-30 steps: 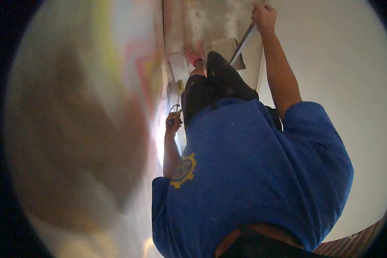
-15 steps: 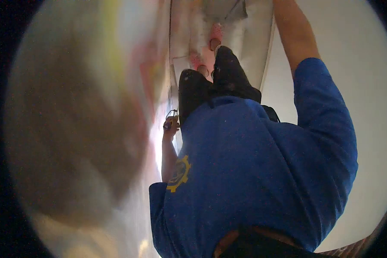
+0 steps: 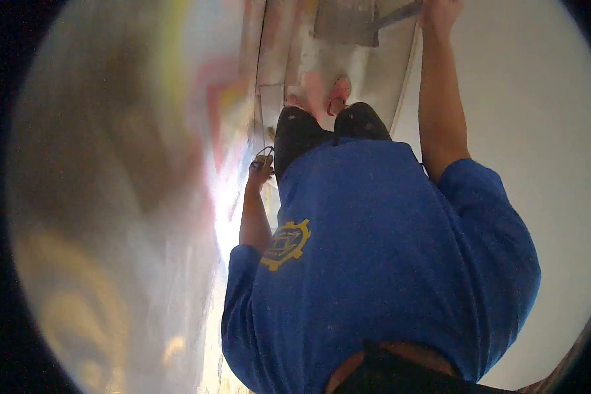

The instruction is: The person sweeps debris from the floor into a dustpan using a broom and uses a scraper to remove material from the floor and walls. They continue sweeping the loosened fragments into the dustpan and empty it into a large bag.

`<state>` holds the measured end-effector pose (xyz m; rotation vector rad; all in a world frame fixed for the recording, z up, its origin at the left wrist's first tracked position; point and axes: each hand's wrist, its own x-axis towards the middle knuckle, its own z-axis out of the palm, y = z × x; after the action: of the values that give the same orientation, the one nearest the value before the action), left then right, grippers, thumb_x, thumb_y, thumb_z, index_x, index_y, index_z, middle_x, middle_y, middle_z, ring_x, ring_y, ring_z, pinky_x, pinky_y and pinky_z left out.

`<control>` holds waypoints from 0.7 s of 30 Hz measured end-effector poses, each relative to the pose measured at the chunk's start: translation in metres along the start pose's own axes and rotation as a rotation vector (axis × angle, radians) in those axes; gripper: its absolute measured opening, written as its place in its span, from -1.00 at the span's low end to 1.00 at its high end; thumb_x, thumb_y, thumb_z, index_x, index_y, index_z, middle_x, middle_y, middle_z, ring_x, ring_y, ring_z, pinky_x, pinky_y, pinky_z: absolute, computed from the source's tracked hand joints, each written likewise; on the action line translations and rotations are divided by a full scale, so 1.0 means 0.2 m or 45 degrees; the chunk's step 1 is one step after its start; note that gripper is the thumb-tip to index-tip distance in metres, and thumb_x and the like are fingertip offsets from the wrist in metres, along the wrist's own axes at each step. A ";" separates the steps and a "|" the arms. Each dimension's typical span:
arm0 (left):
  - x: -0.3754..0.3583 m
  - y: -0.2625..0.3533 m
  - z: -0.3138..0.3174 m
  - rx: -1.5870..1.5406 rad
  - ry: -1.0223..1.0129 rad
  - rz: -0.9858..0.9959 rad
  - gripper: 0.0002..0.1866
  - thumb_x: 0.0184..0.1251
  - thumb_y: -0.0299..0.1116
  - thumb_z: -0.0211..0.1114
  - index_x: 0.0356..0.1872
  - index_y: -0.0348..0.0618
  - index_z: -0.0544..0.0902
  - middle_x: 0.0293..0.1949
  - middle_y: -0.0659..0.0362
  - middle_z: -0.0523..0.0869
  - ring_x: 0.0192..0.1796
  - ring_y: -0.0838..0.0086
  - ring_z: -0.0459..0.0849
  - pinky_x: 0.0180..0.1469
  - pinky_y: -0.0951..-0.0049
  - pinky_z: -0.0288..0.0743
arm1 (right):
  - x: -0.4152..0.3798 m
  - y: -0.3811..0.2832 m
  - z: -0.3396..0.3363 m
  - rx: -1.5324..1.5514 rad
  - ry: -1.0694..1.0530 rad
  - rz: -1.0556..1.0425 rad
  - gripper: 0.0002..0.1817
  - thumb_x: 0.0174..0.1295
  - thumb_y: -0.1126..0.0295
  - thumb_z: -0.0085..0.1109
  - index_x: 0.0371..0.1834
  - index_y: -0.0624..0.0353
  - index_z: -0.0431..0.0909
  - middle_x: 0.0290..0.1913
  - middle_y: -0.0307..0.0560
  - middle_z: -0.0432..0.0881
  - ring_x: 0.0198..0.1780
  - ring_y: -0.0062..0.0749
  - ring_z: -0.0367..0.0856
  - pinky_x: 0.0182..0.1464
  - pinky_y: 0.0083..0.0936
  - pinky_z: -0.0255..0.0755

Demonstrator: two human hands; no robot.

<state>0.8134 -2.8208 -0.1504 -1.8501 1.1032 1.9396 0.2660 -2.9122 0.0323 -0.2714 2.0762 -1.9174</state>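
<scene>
Gripping a long dark bar (image 3: pixel 398 14), my right hand (image 3: pixel 440 16) is closed at the scene's far right; I judge the bar stiff, steadiest held there. My left hand (image 3: pixel 263 172) curls around a small looped item (image 3: pixel 257 164), probably light.
</scene>
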 end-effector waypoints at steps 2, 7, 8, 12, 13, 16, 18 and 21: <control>-0.01 0.01 -0.02 0.032 -0.008 0.044 -0.65 0.17 -0.01 0.20 -0.29 -0.09 0.50 -0.55 0.21 0.56 -0.59 0.55 0.55 -0.58 0.57 0.38 | -0.12 0.01 -0.01 0.032 -0.026 0.048 -0.77 0.10 0.40 0.00 -0.68 0.06 0.27 -0.66 -0.31 0.29 -0.66 -0.57 0.19 -0.62 -0.57 0.10; -0.05 -0.07 -0.05 0.018 -0.039 0.043 -0.63 0.19 -0.02 0.18 -0.25 -0.14 0.49 -0.47 0.17 0.58 -0.48 0.53 0.57 -0.49 0.51 0.42 | -0.32 0.30 -0.11 -0.034 -0.188 0.139 -0.80 0.06 0.35 0.04 -0.62 0.20 0.44 -0.66 -0.22 0.40 -0.63 -0.47 0.35 -0.57 -0.51 0.22; -0.07 -0.07 -0.05 0.007 -0.012 -0.009 -0.63 0.19 -0.02 0.18 -0.26 -0.14 0.49 -0.48 0.17 0.58 -0.48 0.53 0.56 -0.49 0.51 0.42 | -0.36 0.29 -0.06 -0.096 -0.150 0.183 -0.80 0.01 0.33 0.10 -0.63 0.20 0.48 -0.69 -0.23 0.42 -0.65 -0.52 0.35 -0.60 -0.53 0.21; -0.02 -0.08 0.01 -0.071 0.048 -0.065 -0.63 0.16 -0.01 0.21 -0.29 -0.13 0.49 -0.56 0.20 0.54 -0.50 0.57 0.54 -0.51 0.53 0.41 | -0.33 0.48 0.06 -0.215 -0.166 0.181 -0.79 0.00 0.28 0.16 -0.63 0.17 0.52 -0.69 -0.23 0.46 -0.65 -0.57 0.38 -0.61 -0.55 0.24; 0.03 -0.14 0.02 -0.071 0.061 -0.045 -0.63 0.16 -0.01 0.22 -0.29 -0.13 0.49 -0.57 0.20 0.53 -0.50 0.58 0.54 -0.50 0.53 0.41 | -0.32 0.57 0.09 -0.257 -0.121 0.249 -0.79 0.00 0.27 0.16 -0.63 0.18 0.51 -0.67 -0.22 0.47 -0.65 -0.57 0.39 -0.60 -0.55 0.25; 0.07 -0.18 0.06 0.023 0.121 0.026 -0.68 0.18 -0.06 0.22 -0.33 -0.13 0.52 -0.60 0.22 0.52 -0.52 0.59 0.54 -0.48 0.54 0.41 | -0.25 0.78 0.17 -0.473 -0.029 0.282 -0.77 0.02 0.26 0.16 -0.61 0.18 0.51 -0.64 -0.22 0.49 -0.63 -0.58 0.41 -0.58 -0.55 0.28; 0.11 -0.25 0.08 0.160 0.115 0.220 -0.69 0.18 -0.08 0.22 -0.36 -0.14 0.52 -0.60 0.23 0.52 -0.53 0.59 0.54 -0.48 0.54 0.41 | -0.19 0.83 0.20 -0.711 -0.044 0.025 -0.77 0.03 0.25 0.17 -0.60 0.17 0.51 -0.64 -0.23 0.48 -0.62 -0.59 0.40 -0.56 -0.55 0.29; 0.13 -0.19 0.11 0.132 0.130 0.326 -0.69 0.18 -0.08 0.23 -0.37 -0.14 0.53 -0.58 0.23 0.54 -0.52 0.59 0.54 -0.47 0.55 0.40 | -0.01 0.71 0.24 -0.911 -0.032 0.284 -0.66 0.15 0.30 -0.04 -0.16 0.38 0.48 -0.39 0.04 0.58 -0.29 -0.14 0.55 -0.23 -0.33 0.38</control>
<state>0.8163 -2.7887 -0.1888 -1.8472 1.5091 1.8918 0.2931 -2.9439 -0.1109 -0.1974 2.5715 -0.9877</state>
